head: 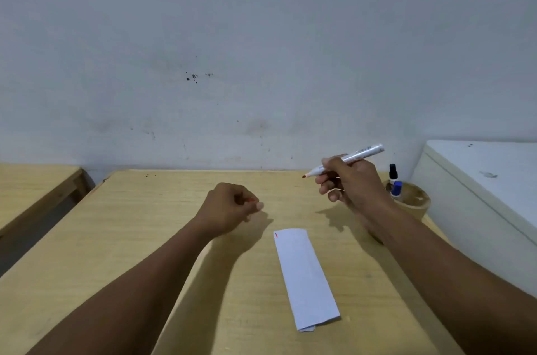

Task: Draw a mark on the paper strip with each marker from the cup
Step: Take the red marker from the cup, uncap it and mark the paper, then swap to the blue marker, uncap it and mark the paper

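A white paper strip [305,276] lies on the wooden table [145,238], with a short red mark at its far left corner. My right hand [350,184] holds an uncapped white marker [353,155] above the table, beyond the strip, its red tip pointing left. My left hand [232,205] is closed left of the strip's far end, with a bit of red showing between its fingers, probably the marker's cap. A wooden cup [412,200] at the right edge holds a black-capped marker [393,171] and a blue-capped marker [396,189].
A white box-like unit [488,195] stands right of the table, close to the cup. A second wooden table [32,186] is at the far left. A grey wall runs behind the table's back edge.
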Motion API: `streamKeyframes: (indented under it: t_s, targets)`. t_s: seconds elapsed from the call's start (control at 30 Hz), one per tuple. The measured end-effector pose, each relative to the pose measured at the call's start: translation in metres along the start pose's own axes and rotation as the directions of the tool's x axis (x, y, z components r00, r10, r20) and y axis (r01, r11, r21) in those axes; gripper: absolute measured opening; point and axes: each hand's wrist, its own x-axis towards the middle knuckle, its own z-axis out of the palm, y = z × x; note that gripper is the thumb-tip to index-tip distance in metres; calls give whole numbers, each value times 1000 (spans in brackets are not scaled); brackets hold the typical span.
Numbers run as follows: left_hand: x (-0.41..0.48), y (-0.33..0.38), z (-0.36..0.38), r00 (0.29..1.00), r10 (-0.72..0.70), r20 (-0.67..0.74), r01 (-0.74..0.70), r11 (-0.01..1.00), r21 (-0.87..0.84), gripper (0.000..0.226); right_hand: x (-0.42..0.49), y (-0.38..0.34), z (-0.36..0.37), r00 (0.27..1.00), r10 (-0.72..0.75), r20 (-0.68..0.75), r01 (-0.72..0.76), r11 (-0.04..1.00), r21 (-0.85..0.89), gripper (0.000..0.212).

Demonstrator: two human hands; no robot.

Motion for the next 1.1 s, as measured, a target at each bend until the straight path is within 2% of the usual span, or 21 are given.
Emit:
streamKeyframes:
  t_s: [0.07,0.13,0.2,0.3,0.4,0.57,0.77,0.87,0.97,1.1]
  targets:
    - [7,27,5,1000,-26,10,28,947,-322,19,0,-13,-8,1000,12,-26,-10,998,68,15]
    - [14,57,13,998,-15,59,45,838,-545,24,-2,-23,-16,998,23,-51,-15,989,144,15]
    - [20,84,25,993,13,120,72,733,-676,27,-5,-31,-24,997,26,-73,-10,978,210,14]
    - [28,112,44,978,61,197,111,652,-750,34,-10,-39,-36,993,25,-113,6,963,270,13]
    - [31,129,62,968,82,236,136,618,-774,25,-13,-47,-48,991,21,-132,19,956,292,14]
    - [33,145,82,960,99,261,146,617,-773,16,-15,-47,-62,989,2,-148,39,961,274,15]
    - [37,155,90,975,104,195,69,695,-715,18,-15,-43,-64,993,1,-115,32,959,281,15]
    - [41,159,86,978,131,164,13,739,-673,18,-13,-51,-74,993,57,-104,-39,985,166,32]
    - [48,166,78,980,165,107,-68,795,-603,15,-9,-60,-98,960,119,-254,-115,993,32,56]
    - [56,175,65,963,251,94,-180,867,-465,17,-5,-61,-137,887,42,-460,-163,960,-226,56]
